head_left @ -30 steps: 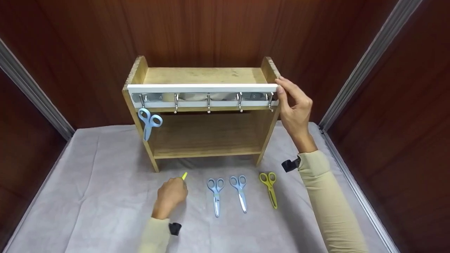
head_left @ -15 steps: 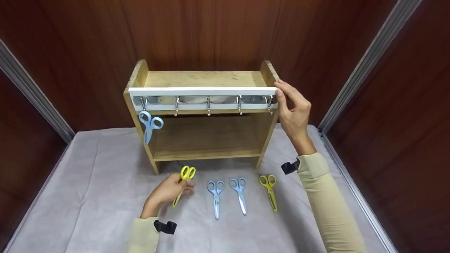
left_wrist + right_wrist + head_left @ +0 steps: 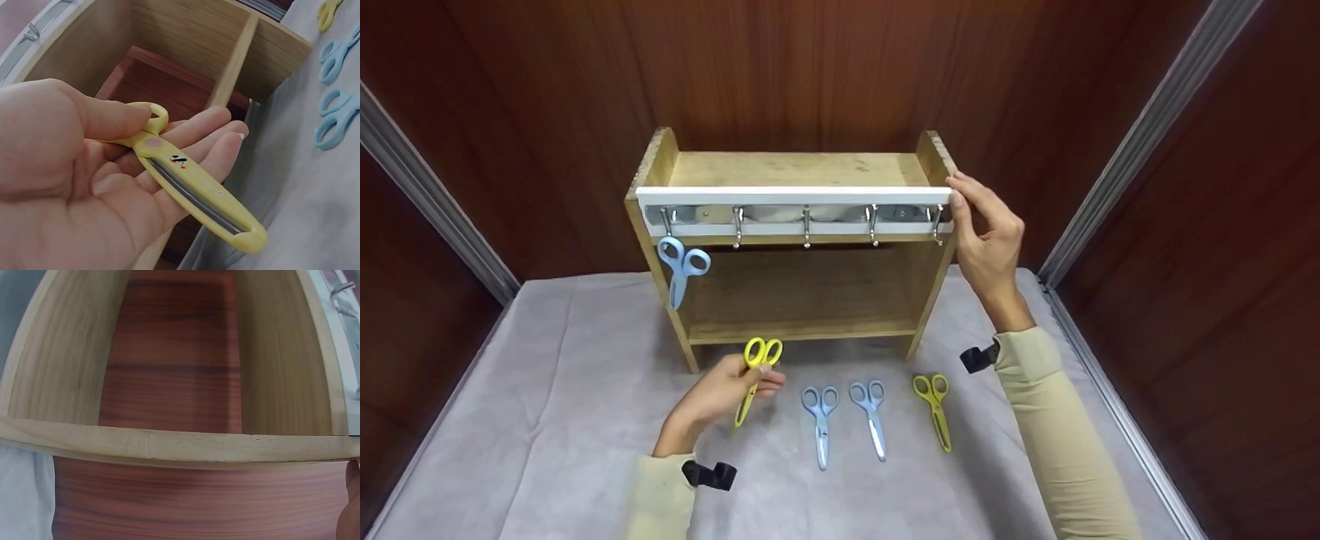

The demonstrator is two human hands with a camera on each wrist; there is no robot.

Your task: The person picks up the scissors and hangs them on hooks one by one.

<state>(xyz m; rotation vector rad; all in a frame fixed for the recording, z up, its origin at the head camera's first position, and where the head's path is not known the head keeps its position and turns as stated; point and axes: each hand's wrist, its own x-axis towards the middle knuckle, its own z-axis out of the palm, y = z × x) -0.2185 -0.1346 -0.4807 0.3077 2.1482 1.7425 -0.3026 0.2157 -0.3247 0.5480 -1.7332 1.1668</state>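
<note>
My left hand [image 3: 720,391] holds a pair of yellow scissors [image 3: 191,177] over the cloth, thumb pressed on the handles against the fingers. The handles point up toward the wooden shelf [image 3: 802,169], the covered blade down. On the shelf's front edge is a white hook rail [image 3: 795,196] with several metal hooks. My right hand [image 3: 991,236] grips the rail's right end, thumb at its front and fingers at the shelf's side. A pair of light blue scissors [image 3: 678,277] hangs by one handle ring from the leftmost hook.
Two more pairs of blue scissors, a left pair [image 3: 821,427] and a right pair [image 3: 873,420], lie on the grey cloth [image 3: 585,420] before the shelf. Right of them lies another yellow pair [image 3: 937,412]. Dark wood panels [image 3: 810,67] stand behind and at both sides.
My left hand has lifted the yellow scissors and turned palm up, moving slightly forward toward the shelf. My right hand stays at the rail's end.
</note>
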